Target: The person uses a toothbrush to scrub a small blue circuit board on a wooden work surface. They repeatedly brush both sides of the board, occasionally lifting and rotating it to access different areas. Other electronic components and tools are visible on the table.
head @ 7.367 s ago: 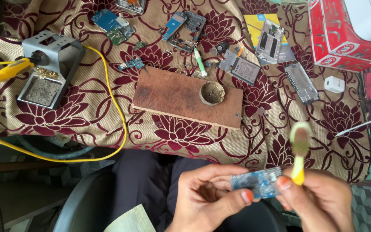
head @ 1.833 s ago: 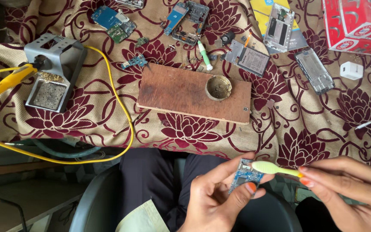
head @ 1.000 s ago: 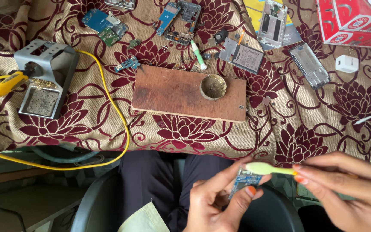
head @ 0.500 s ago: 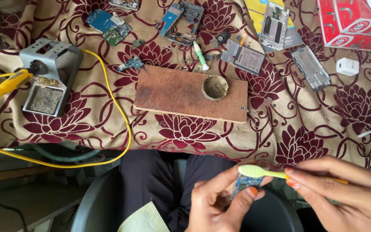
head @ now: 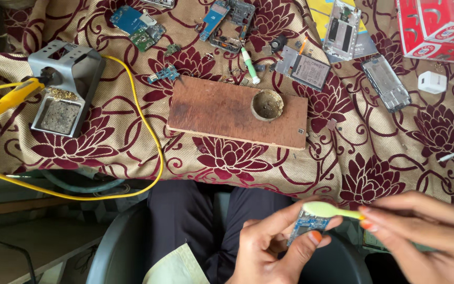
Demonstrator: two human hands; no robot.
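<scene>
My left hand (head: 274, 247) pinches a small blue circuit board (head: 306, 227) between thumb and fingers, low in the view over my lap. My right hand (head: 426, 231) grips a pale green toothbrush (head: 332, 211) by its handle, and the brush head lies across the top edge of the board. Both hands are below the table's near edge. Part of the board is hidden behind my fingers.
A wooden board (head: 232, 111) with a small round dish (head: 267, 104) lies on the floral tablecloth. A soldering iron stand (head: 66, 87) and yellow cable (head: 148, 137) are at left. Phone parts (head: 342, 21), a white adapter (head: 432, 82) and a red box (head: 437, 26) lie behind.
The brush head has slid back and forth along the board's top edge while my left hand keeps hold. The camera view has shifted slightly.
</scene>
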